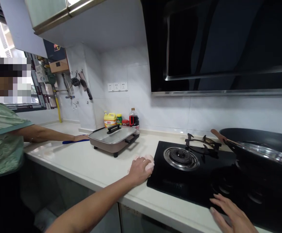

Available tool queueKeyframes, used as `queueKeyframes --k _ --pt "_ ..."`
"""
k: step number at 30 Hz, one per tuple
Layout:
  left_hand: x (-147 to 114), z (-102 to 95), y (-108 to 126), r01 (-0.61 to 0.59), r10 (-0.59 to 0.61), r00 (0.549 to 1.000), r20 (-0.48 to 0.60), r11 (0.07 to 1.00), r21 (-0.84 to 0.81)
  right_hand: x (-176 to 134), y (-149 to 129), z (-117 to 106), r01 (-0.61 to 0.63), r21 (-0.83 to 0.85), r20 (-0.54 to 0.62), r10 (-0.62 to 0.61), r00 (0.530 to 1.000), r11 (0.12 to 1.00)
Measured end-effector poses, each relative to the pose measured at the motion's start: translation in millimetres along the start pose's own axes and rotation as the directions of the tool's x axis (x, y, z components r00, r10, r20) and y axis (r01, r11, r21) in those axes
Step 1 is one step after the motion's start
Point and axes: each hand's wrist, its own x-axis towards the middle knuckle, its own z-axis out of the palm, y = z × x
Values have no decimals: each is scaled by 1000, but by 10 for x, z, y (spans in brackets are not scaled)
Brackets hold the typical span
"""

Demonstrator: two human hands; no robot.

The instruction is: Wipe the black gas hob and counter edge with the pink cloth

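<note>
My left hand (139,171) presses a pale pinkish-white cloth (149,159) onto the white countertop (92,168), right beside the left edge of the black gas stove (163,179). The fingers are curled over the cloth and hide part of it. Over the stove's front edge is my right hand (230,212), fingers stretched out with nothing in them. The left burner (181,157) is bare, and its black pan support (202,145) sits off it at the back of the stove.
A large wok (250,133) with a metal lid and wooden utensil stands at right. Left of the cloth is a lidded electric pan (107,147), with bottles (134,121) behind. Another person (5,139) at far left rests a hand on a blue cloth (76,141). A range hood (218,58) overhangs.
</note>
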Motion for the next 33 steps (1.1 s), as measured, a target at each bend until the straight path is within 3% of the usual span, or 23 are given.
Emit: queueKeyframes --k 4,7,11,15,19,25,28,33 --pt "-640 -224 -116 -138 137 990 -14 984 -110 -7 113 97 -38 2 -6 38 999 999" --pt "-769 -353 -311 -81 82 997 0 986 -142 26 219 123 -18 -15 55 19 998 1000" --pt "-453 -458 -680 171 -171 985 -24 985 6 70 213 68 5 -18 47 -4 999 1000" --pt "2 -456 -913 285 -279 958 -68 950 126 62 -26 -50 -19 17 11 19 1000 1000" --pt "159 -346 -732 276 -267 961 -73 948 156 38 -264 -99 -39 58 -65 43 997 998" --pt "-201 -119 -32 33 -27 997 -67 994 101 40 -356 -88 -58 74 -78 64 995 996" --pt "-375 -145 97 -14 9 993 -117 999 -40 52 -395 -115 -56 71 -86 62 994 996" --pt "-306 -330 27 88 -123 991 -50 888 -452 77 -506 -160 -76 48 -81 80 994 996"
